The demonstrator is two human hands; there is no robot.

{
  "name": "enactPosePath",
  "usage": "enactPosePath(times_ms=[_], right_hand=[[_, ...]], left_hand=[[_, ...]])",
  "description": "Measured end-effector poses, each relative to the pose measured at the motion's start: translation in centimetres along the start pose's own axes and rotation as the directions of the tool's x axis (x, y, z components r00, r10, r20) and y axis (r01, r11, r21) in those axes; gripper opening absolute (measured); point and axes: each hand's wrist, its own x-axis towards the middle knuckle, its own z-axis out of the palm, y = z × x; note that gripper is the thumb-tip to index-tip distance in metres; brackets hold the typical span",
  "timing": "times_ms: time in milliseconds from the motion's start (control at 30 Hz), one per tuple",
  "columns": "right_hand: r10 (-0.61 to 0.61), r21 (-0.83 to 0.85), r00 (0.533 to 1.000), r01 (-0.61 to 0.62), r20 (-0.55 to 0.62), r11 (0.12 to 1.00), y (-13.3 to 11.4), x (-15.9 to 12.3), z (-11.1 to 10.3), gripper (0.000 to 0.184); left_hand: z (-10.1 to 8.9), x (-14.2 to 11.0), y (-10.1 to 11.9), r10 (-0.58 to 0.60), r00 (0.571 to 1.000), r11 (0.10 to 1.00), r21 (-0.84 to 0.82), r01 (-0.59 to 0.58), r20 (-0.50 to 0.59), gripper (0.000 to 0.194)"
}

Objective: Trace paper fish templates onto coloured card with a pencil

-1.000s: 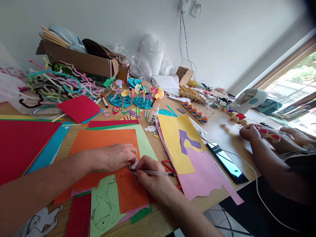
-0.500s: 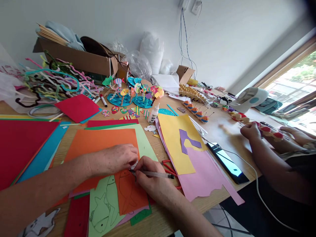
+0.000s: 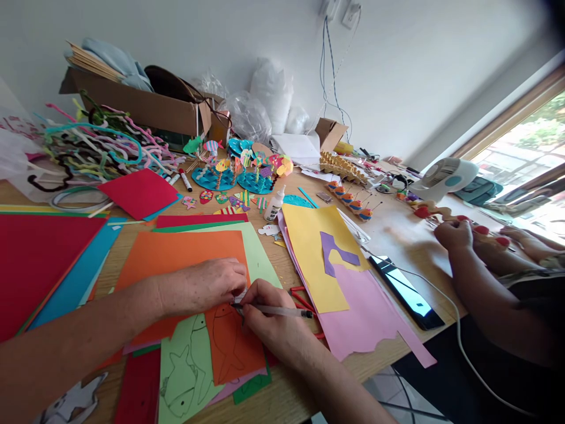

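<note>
My right hand (image 3: 269, 321) is closed around a clear-barrelled pen (image 3: 285, 311), its writing end down near the top of a small orange paper (image 3: 238, 353) with a fish outline on it. Just beside it, my left hand (image 3: 216, 282) rests with fingers pinched together over the paper. A whitish bit shows under those fingertips, mostly hidden, so its kind cannot be made out. Left of the orange piece lies a light green paper (image 3: 185, 362) with drawn fish outlines. Beneath my left forearm and hand is a larger orange sheet (image 3: 176, 250).
Yellow paper (image 3: 304, 247), pink paper (image 3: 366, 318) and a phone (image 3: 408, 291) lie to the right. A glue bottle (image 3: 274, 205) stands behind, near paper fish on blue bases (image 3: 216, 178). At right, a co-worker's hand (image 3: 454, 235) holds a strip with red pieces.
My two hands and the pen stay almost where they were. The co-worker's hand and the strip with red pieces have shifted slightly to the right.
</note>
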Motion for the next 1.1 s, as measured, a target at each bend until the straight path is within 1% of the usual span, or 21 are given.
enactPosePath(times_ms=[533, 867, 1100], right_hand=[[0.032, -0.018, 0.999, -0.032, 0.016, 0.999, -0.47, -0.14, -0.16, 0.014], [0.012, -0.009, 1.0, -0.012, -0.01, 1.0, 0.01, -0.01, -0.15, 0.012], [0.049, -0.014, 0.998, -0.049, -0.034, 0.999, -0.05, -0.14, 0.03, 0.009]], left_hand=[[-0.09, 0.07, 0.05, 0.003, 1.0, 1.0, -0.005, -0.003, 0.016, 0.022], [-0.21, -0.02, 0.13, -0.003, 1.0, 1.0, 0.011, 0.003, 0.017, 0.023], [-0.01, -0.07, -0.02, -0.005, 1.0, 1.0, 0.004, 0.005, 0.01, 0.023]])
